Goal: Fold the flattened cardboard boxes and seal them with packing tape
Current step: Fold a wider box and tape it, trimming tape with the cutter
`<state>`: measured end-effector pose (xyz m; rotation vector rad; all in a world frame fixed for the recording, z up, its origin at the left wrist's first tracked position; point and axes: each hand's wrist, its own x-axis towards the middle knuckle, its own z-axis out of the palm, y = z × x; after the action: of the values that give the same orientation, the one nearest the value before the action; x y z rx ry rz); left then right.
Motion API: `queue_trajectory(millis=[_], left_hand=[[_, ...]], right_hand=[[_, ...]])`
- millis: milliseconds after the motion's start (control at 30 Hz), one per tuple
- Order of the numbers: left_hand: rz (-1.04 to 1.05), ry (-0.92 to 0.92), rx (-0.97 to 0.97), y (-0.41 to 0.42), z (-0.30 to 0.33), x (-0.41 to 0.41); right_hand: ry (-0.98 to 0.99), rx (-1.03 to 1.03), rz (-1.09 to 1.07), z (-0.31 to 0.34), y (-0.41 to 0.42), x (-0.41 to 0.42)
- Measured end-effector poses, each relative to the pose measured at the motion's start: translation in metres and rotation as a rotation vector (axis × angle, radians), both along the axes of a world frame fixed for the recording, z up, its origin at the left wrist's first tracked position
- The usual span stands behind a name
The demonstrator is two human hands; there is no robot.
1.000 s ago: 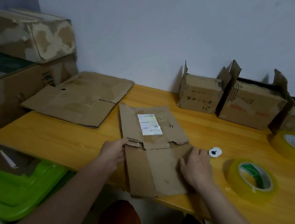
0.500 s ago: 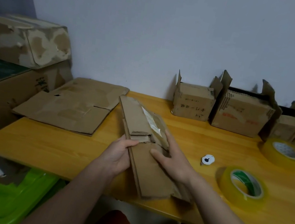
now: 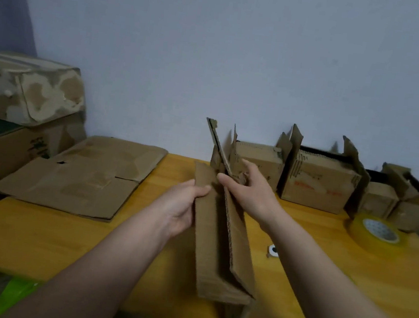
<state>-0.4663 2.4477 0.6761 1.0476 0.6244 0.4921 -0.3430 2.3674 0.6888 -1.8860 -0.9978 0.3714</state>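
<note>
Item: cardboard box (image 3: 220, 244), half-opened, held on edge above table (image 3: 57, 240); left hand (image 3: 182, 209) and right hand (image 3: 249, 191) each kept a pinching grip (tape roll (image 3: 375, 233) nearby).

I seem to be in a makeshift packing corner of a plain room: a wooden table (image 3: 30, 236) against a bare wall (image 3: 218, 52), opened cartons (image 3: 317, 185) at one o'clock, flattened cardboard (image 3: 78, 181) at ten, a tape roll (image 3: 375, 233) at two.

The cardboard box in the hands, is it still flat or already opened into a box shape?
Partly opened. The cardboard box is lifted off the table, its panels spread apart, gripped by the left hand and right hand.
</note>
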Motion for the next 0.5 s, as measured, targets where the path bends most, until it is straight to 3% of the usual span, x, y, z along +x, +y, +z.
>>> queue_trajectory(millis=[100,333,500], left_hand=[[0.040,0.079,0.103,0.008,0.010,0.002],[0.328,0.239,0.262,0.041,0.006,-0.004],[0.429,0.287,0.196,0.058,-0.008,-0.017]], right_hand=[[-0.130,0.053,-0.053,0.016,-0.005,0.010],[-0.121,0.105,-0.125,0.009,-0.026,0.028],[-0.087,0.080,-0.193,-0.007,-0.033,0.033]])
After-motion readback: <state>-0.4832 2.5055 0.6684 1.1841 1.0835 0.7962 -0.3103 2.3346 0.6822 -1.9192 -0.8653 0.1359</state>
